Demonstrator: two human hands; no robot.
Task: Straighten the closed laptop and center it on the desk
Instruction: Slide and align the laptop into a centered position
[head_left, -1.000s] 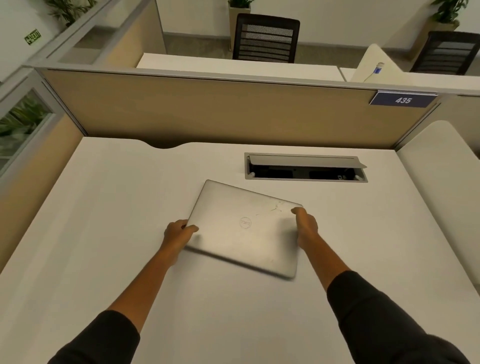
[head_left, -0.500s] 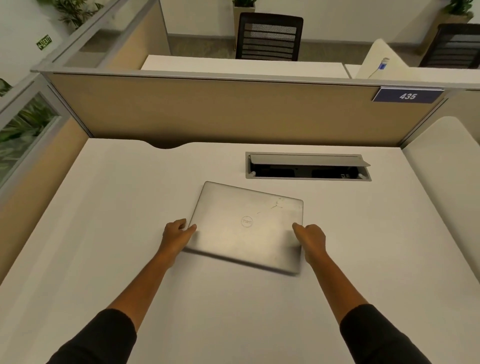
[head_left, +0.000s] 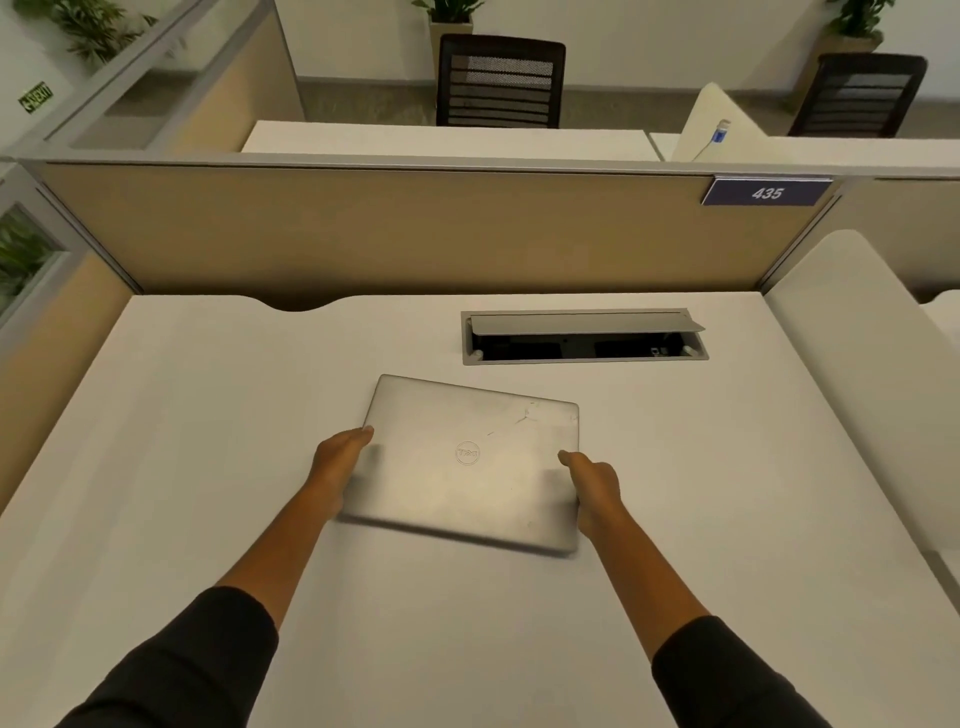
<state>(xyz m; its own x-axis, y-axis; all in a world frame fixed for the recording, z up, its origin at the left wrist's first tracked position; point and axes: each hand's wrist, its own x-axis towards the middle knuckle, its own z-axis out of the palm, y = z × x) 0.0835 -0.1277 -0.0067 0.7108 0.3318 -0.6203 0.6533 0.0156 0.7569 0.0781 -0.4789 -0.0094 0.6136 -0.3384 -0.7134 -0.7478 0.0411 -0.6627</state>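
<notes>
A closed silver laptop (head_left: 475, 462) with a round logo on its lid lies on the white desk (head_left: 208, 441), still slightly skewed, its right side nearer me than its left. My left hand (head_left: 337, 460) grips the laptop's left edge, thumb on the lid. My right hand (head_left: 592, 488) holds the right edge near the front corner, thumb on top. The fingers under both edges are hidden.
An open cable box (head_left: 584, 338) is set in the desk just behind the laptop. A tan partition (head_left: 415, 228) with a blue plate reading 435 (head_left: 766, 192) bounds the back. A white side panel (head_left: 852, 374) rises on the right. Two black chairs stand beyond.
The laptop has turned so that its edges lie closer to square with the desk. My right hand slid back along the right edge toward the front corner.
</notes>
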